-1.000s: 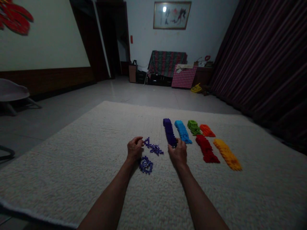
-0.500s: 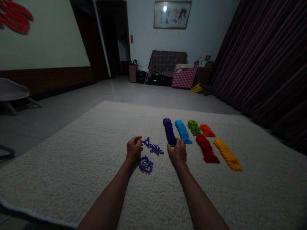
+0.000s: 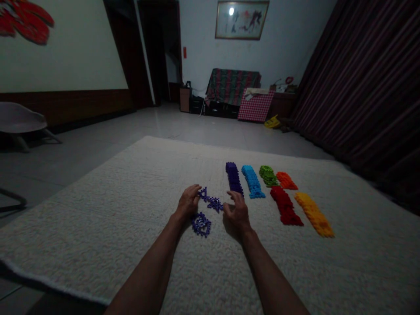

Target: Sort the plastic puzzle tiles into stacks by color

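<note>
On a pale rug [image 3: 98,210], a purple loop [image 3: 199,223] lies nearest, left of the purple stack [image 3: 234,178]. Just short of that stack, a person's right hand [image 3: 237,215] parts finger and thumb; the left hand [image 3: 188,201], left of it, curls at a purple chain [image 3: 215,204] (whether gripping, one cannot tell). Positioning the chain seems the step in hand; the next move likely calls for a light pinch. Right of the purple stack sits a blue stack [image 3: 252,180].

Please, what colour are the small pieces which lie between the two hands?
The small pieces are dark purple; the head view shows them best.
</note>
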`<action>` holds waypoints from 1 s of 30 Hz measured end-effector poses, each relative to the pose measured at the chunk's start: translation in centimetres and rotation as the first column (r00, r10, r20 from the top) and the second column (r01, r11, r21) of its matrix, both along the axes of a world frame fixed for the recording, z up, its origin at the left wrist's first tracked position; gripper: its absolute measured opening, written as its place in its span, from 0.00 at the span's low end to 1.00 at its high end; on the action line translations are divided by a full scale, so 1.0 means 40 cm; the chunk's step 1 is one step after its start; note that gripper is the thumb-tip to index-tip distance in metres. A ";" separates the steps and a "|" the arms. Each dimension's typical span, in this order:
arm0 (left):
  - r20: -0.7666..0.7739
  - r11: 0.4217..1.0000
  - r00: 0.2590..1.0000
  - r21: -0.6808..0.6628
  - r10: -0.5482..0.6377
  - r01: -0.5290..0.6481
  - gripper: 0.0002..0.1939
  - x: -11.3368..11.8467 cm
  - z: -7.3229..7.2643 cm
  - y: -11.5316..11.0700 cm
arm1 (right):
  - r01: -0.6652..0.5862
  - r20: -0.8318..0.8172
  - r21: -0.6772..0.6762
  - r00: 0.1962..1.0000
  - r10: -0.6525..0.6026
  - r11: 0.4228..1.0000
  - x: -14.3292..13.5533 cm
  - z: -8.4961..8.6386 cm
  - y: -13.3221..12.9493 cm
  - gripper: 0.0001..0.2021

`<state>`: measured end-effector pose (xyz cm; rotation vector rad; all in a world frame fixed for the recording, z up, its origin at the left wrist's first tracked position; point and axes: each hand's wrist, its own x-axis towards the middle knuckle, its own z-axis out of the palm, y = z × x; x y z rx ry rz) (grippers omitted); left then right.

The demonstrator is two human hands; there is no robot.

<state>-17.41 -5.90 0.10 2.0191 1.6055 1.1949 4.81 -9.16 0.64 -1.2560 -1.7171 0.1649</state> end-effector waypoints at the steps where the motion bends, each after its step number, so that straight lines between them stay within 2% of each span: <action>1: -0.072 0.999 0.997 -0.006 -0.035 0.035 0.23 0.003 -0.002 -0.002 | -0.061 0.026 -0.010 0.998 0.061 0.998 -0.009 -0.001 -0.004 0.20; 4: -0.237 0.996 0.968 -0.041 -0.086 0.079 0.24 0.011 -0.004 -0.008 | -0.162 0.112 -0.057 0.980 0.167 0.985 -0.028 -0.003 -0.011 0.22; 8: -0.314 0.992 0.942 -0.066 -0.120 0.105 0.18 0.011 0.001 -0.011 | -0.198 0.178 -0.128 0.959 0.220 0.972 -0.032 0.004 -0.016 0.21; 13: -0.314 0.987 0.936 -0.018 -0.160 0.162 0.13 0.003 -0.002 -0.002 | -0.237 0.192 -0.151 0.945 0.264 0.960 -0.030 0.017 -0.018 0.13; 20: -0.267 0.968 0.934 0.022 -0.236 0.251 0.14 -0.003 -0.007 0.007 | -0.285 0.142 -0.142 0.942 0.304 0.948 -0.027 0.010 -0.010 0.13; 26: -0.256 0.989 0.957 0.008 -0.139 0.146 0.14 -0.013 -0.012 0.011 | -0.289 0.093 -0.148 0.948 0.304 0.946 -0.038 0.011 -0.014 0.09; 30: -0.239 0.991 0.963 0.009 -0.125 0.131 0.15 -0.015 -0.028 0.015 | -0.259 0.007 -0.175 0.964 0.265 0.950 -0.048 0.024 -0.021 0.11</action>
